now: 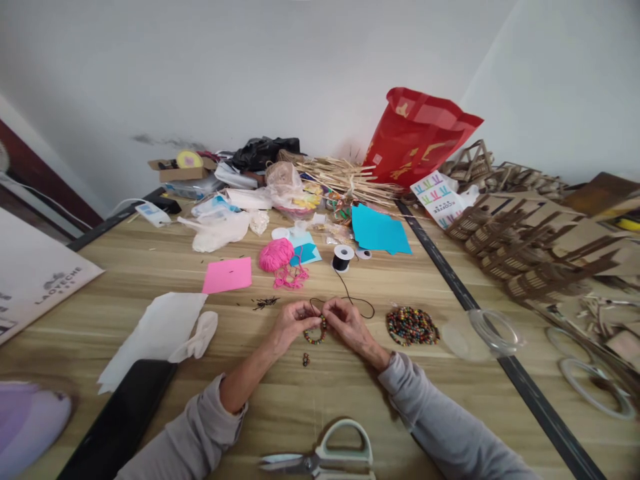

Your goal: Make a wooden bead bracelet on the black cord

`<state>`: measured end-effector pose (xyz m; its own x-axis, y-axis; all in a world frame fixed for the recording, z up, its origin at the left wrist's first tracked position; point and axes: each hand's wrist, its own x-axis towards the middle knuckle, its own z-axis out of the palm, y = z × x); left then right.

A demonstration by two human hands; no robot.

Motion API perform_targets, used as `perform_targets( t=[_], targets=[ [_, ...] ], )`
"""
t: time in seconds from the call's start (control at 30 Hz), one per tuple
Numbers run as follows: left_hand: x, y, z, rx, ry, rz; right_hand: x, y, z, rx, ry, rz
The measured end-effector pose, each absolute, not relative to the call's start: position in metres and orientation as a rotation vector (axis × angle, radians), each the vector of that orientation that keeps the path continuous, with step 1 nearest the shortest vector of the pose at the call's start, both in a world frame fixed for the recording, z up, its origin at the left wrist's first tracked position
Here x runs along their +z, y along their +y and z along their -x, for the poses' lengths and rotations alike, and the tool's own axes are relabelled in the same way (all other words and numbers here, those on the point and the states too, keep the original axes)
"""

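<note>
Pale grey walls (300, 80) stand behind our wood-grained table (280, 413), where a small loop of multicoloured round beads (315, 342) marks the centre of our clock. Our left hand (293, 323) and right hand (350, 328) both pinch thin black cord (347, 290) at its top, fingertips close together; which strand each has is too small to tell. Heaped multicoloured bead strands (413, 327) lie at three o'clock, a white spool (343, 251) at one, cream-handled metal scissors (316, 460) at six. We judge the loop light and limp, its smooth beads apt to slide; best gripped by the cord just above them.
</note>
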<state>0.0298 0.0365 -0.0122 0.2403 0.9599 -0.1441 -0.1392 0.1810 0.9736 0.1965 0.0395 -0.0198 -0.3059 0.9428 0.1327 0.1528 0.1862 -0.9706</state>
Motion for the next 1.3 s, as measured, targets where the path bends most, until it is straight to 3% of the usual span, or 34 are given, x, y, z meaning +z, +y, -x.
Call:
perform_targets(
  t=[0.43,0.8,1.3],
  targets=[
    [-0.0136,0.0349,-0.0318,1.076,1.068,-1.148,-0.0167,0.0394,-0.1962,1.2,-1.654,0.98],
    [-0.0158,0.0355,-0.032,1.106,1.053,-1.06,-0.0211,0.0413,-0.1963,1.42,-1.511,0.959],
    [-0.0142,0.0344,-0.0328,1.064,1.081,-1.154,-0.019,0.0391,-0.1959,1.304,-1.591,1.006]
  ],
)
